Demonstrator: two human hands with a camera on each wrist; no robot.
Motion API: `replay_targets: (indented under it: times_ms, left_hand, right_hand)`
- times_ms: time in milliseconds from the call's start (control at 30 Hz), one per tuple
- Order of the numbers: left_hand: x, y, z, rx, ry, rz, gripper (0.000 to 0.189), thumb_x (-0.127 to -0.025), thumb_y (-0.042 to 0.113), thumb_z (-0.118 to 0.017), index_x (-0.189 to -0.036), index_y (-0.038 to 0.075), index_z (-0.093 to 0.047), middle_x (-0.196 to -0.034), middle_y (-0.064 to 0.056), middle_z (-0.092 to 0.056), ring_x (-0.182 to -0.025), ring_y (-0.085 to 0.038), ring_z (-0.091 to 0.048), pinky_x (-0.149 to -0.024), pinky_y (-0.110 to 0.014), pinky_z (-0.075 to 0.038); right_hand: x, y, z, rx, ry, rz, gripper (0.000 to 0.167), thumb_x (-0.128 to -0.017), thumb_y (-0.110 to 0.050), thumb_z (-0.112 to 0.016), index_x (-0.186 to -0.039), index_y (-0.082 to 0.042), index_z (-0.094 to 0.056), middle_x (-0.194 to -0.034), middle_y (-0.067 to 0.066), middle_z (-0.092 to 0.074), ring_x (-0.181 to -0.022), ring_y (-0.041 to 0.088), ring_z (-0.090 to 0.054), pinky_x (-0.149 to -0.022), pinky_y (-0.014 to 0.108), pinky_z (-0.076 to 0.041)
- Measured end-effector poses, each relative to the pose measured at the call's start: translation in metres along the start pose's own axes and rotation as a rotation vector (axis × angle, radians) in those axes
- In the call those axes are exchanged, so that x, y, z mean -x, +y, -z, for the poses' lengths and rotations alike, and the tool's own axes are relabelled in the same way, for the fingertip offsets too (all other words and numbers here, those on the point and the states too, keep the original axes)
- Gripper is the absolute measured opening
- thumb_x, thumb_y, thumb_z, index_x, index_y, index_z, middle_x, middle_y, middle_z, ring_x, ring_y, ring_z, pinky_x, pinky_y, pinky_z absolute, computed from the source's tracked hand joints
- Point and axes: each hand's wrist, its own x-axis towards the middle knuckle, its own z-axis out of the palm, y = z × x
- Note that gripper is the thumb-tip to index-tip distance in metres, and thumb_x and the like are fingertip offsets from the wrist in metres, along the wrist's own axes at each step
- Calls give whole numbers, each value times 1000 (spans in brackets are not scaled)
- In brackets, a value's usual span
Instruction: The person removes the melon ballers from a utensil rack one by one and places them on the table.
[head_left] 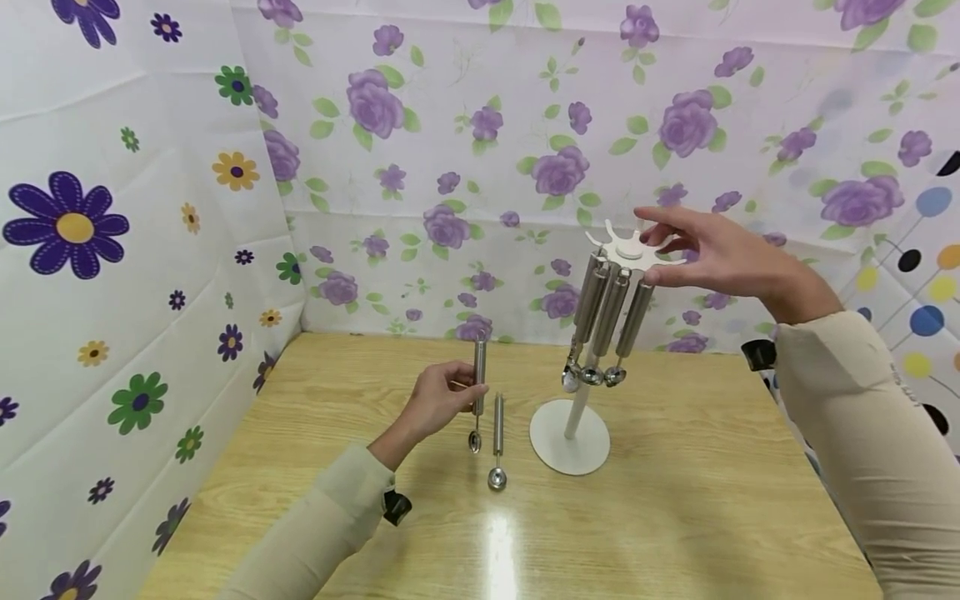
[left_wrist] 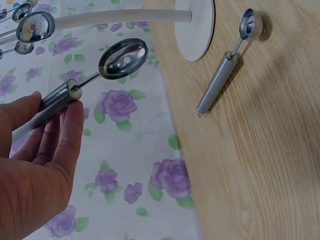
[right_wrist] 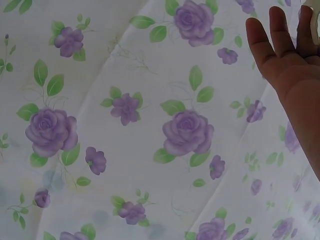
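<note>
Steel scoop (head_left: 480, 362) held left of white rack (head_left: 628, 248)

My left hand (head_left: 441, 393) pinched its handle above the table (head_left: 675, 500); my right hand (head_left: 716, 254), half-curled, gripped the rack's top. I judged this hanging-up; next seemed to call for raising the scoop to a bare hook (head_left: 610, 228).

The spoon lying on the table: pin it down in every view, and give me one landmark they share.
Head: the lying spoon is just below the centre, left of the stand's round base.
Left wrist: upper right, the lying spoon slants with its bowl toward the top, right of the same white base.
Right wrist: not in the picture.
Shared landmark: the purple-flowered cloth, visible in all three views.
</note>
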Motion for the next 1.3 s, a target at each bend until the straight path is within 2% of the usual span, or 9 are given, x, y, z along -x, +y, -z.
replay_targets:
  times_ms: [100, 333, 500, 633, 700, 767, 867, 1067, 1300]
  left_hand:
    - [0, -3, 0, 7, 3, 0, 21, -92, 7, -74, -109, -3, -69, -98, -11, -69, -84, -20, -68, -74, -38, -61]
    - [0, -6, -1, 5, 8, 7, 21, -91, 5, -73, -109, -4, -69, -97, -11, -68, -82, -19, -68, -72, -34, -61]
    - [-1, -8, -2, 0, 9, -5, 21, -92, 6, -73, -109, -4, -69, -97, -11, -67, -82, -19, -68, -72, -35, -61]
    - [-2, -9, -2, 3, 9, 5, 21, -91, 7, -74, -109, -3, -69, -97, -11, -68, -82, -19, -68, -72, -37, -61]
    - [-3, -11, -3, 6, 10, 8, 22, -91, 8, -74, -109, -4, -69, -97, -11, -68, -82, -19, -68, -73, -40, -61]
    - [-2, -11, -3, 8, 12, 11, 23, -91, 8, -74, -110, -4, -69, -97, -11, -69, -82, -19, -68, -74, -43, -61]
    - [-3, -13, -3, 5, 19, 10, 21, -91, 8, -75, -109, -2, -70, -96, -10, -69, -83, -19, -68, -75, -45, -60]
    - [-2, -15, -3, -26, 33, 21, 20, -91, 10, -75, -107, -1, -70, -95, -9, -67, -82, -19, -67, -72, -38, -61]
    - [-3, -19, -6, -26, 42, 42, 23, -91, 10, -75, -110, -2, -70, -94, -9, -67, -82, -19, -67, -73, -41, -61]
  right_hand:
    - [-2, 1, 0, -1, -4, -9, 77, -89, -14, -76, -155, -8, -36, -123, 10, -56, -114, 5, -49, -103, 25, -39]
    - [1, -1, 1, -33, -7, -31, 72, -91, -12, -73, -154, -11, -39, -127, 10, -55, -111, 5, -51, -91, 10, -38]
    - [3, -2, 2, -49, -7, -11, 68, -92, -11, -71, -153, -11, -41, -131, 10, -51, -118, 16, -49, -93, 13, -38]
    - [2, 1, 0, -64, -10, 37, 66, -94, -11, -68, -153, -8, -40, -152, 9, -32, -135, 28, -37, -103, 34, -39]
    - [1, 3, -1, -74, -12, 56, 65, -95, -12, -66, -154, -8, -38, -159, 7, -25, -141, 32, -31, -109, 50, -34]
    - [1, 5, -2, -84, -12, 66, 66, -96, -13, -65, -155, -9, -37, -163, 5, -23, -145, 33, -27, -109, 61, -30]
    - [2, 7, -5, -89, -8, 53, 66, -96, -14, -65, -156, -12, -35, -161, 6, -29, -145, 32, -28, -111, 64, -27]
    - [4, 8, -8, -74, 24, 48, 64, -98, -16, -65, -155, -13, -37, -161, 6, -29, -143, 32, -31, -109, 61, -30]
    - [5, 15, -15, -54, 81, 98, 60, -98, -18, -64, -154, -14, -41, -161, 6, -31, -149, 30, -22, -111, 68, -22]
